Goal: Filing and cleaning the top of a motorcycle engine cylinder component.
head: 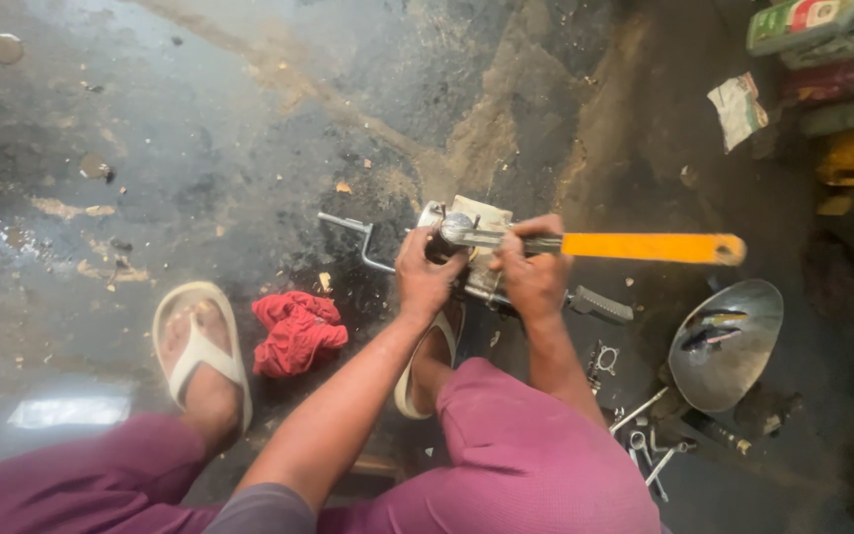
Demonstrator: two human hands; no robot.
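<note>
My left hand (429,272) grips a grey metal engine part (474,222) that rests on the dirty floor in front of my feet. A bent metal lever (353,232) sticks out of the part to the left. My right hand (534,269) is closed around a tool with a long yellow handle (649,247), whose metal head sits on top of the part. The handle points to the right, level with the floor. A black rubber-covered peg (600,305) juts out below my right hand.
A red rag (297,331) lies between my feet, which wear white sandals (200,346). At the right are a shiny metal bowl-shaped cover (725,341), several wrenches (649,445) and small metal pieces (603,361). Packets and boxes (803,30) sit at the top right.
</note>
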